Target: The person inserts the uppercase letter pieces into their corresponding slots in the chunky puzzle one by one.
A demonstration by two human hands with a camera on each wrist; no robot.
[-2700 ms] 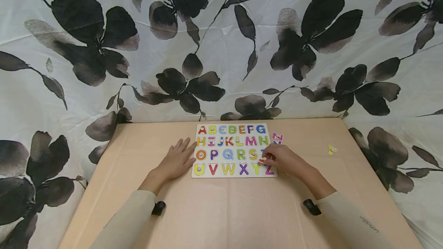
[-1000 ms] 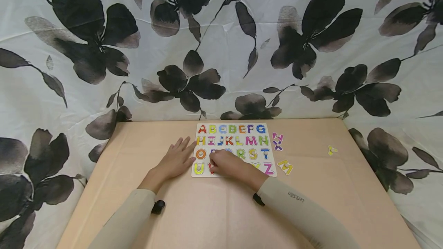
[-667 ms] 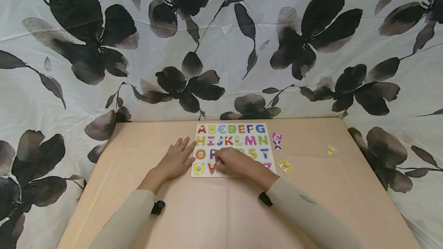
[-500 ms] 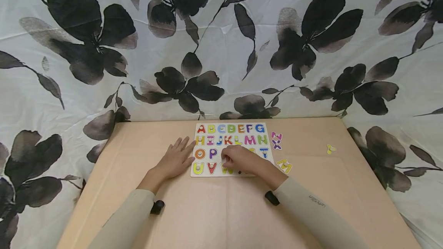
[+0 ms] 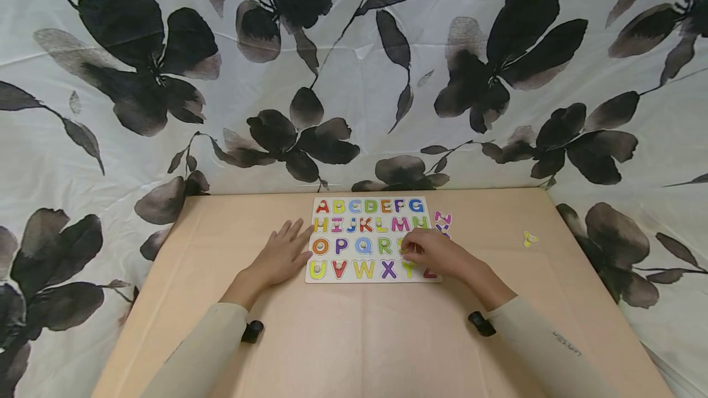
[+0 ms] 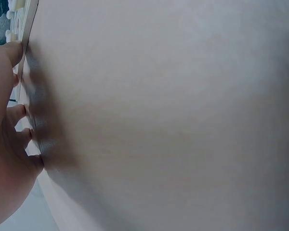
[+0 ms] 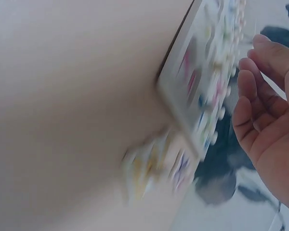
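Note:
A white alphabet puzzle board (image 5: 376,270) lies on the table with rows of coloured letters, among them a red V (image 5: 340,269) and a purple X (image 5: 389,269). My left hand (image 5: 282,255) rests at its left edge, fingers spread and fairly straight; fingertips touch the edge in the left wrist view. Over the right part of the board hovers my right hand (image 5: 434,252), covering some of the S, T and Z. Its fingers (image 7: 247,84) are loosely curled with nothing between them in the right wrist view.
Right of the board lie a loose pink letter piece (image 5: 442,217) and, blurred in the right wrist view, a yellow one (image 7: 147,168). A yellow Y-shaped piece (image 5: 530,239) lies farther right on the tan table (image 5: 359,336). A floral cloth (image 5: 387,109) hangs behind.
My right hand pinched a small red piece at the board's right, moved left to the V, and has now come back right without it. My left hand has stayed put.

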